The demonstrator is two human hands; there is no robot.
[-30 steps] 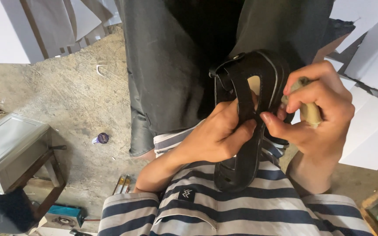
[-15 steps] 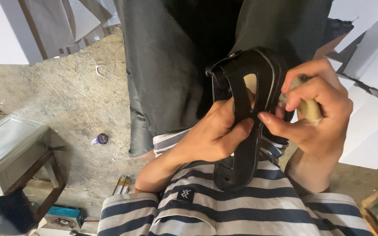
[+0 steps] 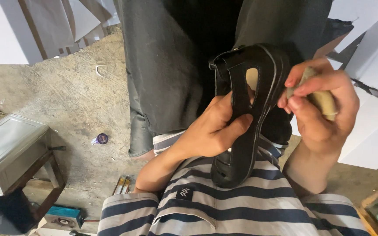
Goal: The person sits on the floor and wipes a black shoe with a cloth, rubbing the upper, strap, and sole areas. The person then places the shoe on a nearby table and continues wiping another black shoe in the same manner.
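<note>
A black strapped sandal (image 3: pixel 246 144) stands on its heel end against my striped shirt, toe end pointing away. My left hand (image 3: pixel 213 131) grips it around the middle, thumb pressed on a strap. My right hand (image 3: pixel 320 105) is closed on a small beige block (image 3: pixel 322 101) and holds it against the sandal's right edge near the toe end. Part of the block is hidden by my fingers.
Dark grey trousers (image 3: pixel 162 65) fill the upper middle. A metal box (image 3: pixel 5 146) sits on a wooden stand at the left. A small purple-capped bottle (image 3: pixel 100 139) lies on the concrete floor. White boxes (image 3: pixel 372 126) stand at the right.
My right hand has shifted up and to the right along the sandal's edge with the block. The sandal tilted slightly. My left hand kept its grip.
</note>
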